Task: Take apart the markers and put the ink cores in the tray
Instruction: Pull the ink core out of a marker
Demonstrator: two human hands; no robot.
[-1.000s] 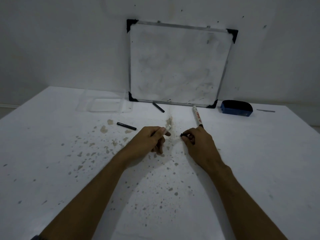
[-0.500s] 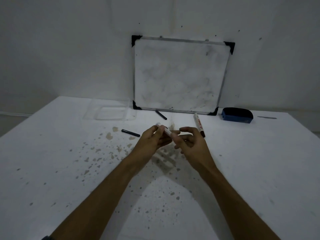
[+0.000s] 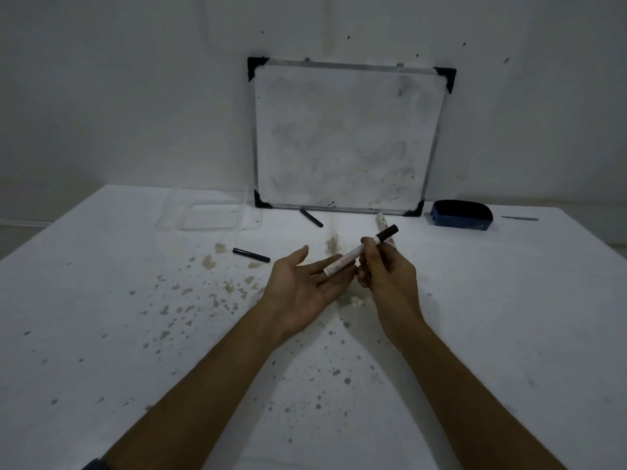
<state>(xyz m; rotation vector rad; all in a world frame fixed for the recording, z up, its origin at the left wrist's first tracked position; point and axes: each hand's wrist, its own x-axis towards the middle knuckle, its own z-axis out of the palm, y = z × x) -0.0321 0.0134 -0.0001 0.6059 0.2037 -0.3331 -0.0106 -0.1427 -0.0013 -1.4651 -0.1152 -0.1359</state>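
Right hand (image 3: 386, 276) grip clenched on marker (image 3: 359, 254), long axis slanting from black cap down-left onto released, palm-up left hand (image 3: 305, 286), clear tray (image 3: 210, 217) far left of marker.

Red print on the held marker (image 3: 353, 257) blurs beyond reading

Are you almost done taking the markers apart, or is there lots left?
Lots left. The clear tray looks empty, so no ink core is in it yet. Two thin black pieces lie loose on the table. The right hand holds one marker over the open left hand. Another marker waits near the whiteboard.
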